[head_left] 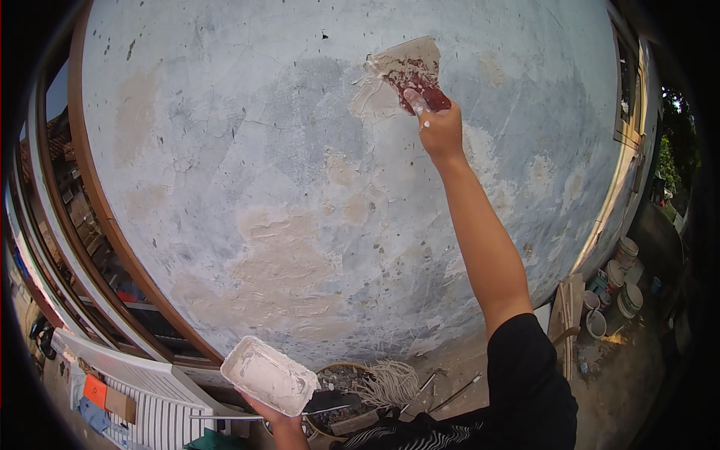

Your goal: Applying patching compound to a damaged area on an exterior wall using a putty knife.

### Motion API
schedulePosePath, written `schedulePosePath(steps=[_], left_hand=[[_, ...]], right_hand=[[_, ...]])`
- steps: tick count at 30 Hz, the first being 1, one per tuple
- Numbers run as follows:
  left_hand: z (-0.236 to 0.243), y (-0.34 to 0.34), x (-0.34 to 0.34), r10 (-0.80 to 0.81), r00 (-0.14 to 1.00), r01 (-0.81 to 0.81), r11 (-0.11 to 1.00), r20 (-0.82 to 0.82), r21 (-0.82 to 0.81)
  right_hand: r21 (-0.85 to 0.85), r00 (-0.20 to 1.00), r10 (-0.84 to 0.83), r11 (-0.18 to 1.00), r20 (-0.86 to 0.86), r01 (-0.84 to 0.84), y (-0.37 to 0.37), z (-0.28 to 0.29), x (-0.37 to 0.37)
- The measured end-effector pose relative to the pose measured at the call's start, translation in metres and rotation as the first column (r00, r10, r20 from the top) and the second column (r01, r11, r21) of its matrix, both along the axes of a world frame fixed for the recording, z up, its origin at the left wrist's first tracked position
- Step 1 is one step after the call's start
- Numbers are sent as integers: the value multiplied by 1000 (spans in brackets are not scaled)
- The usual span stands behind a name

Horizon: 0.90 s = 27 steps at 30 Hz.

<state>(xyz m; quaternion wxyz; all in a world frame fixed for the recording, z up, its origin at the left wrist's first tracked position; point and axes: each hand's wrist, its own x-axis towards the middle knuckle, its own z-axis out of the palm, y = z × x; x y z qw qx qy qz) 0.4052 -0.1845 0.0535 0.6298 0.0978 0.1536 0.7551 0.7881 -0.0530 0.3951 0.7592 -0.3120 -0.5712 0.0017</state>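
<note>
My right hand is raised to the upper part of a pale blue-grey wall, its fingers closed round the dark red handle of a putty knife. The wide blade carries beige filler and lies against the wall, with a fresh smear just left of it. Low at the left, my left hand holds a white rectangular tub from below. Beige putty coats the inside of the tub. Its fingers are mostly hidden under the tub. A broad dried-looking filler patch covers the lower wall.
Below the wall stand a mop head and a round container of debris. Wooden boards lean at the right, near several paint buckets. Brown window frames and a white slatted bench flank the left.
</note>
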Motion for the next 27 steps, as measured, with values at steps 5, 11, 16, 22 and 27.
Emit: schedulePosePath(steps=[5,11,16,22,27], left_hand=[[4,-2,-3,13,1000,-13,1000,16,-12],[-5,4,-8,10,1000,-10,1000,1,18],[-7,7,-8,9,1000,-9,1000,1,11],[-2,7,-8,40,999,-40,999,9,-4],[-6,11,-4,-12,1000,12,1000,9,-22]], right_hand=[[537,590,-773,609,233,584,12,19,-9],[612,294,-882,468,368,637,28,12,-26],[597,220,-892,431,395,677,28,8,-38],[563,369,-783,619,501,548,-7,15,-25],[609,471,-788,609,396,507,-8,43,1]])
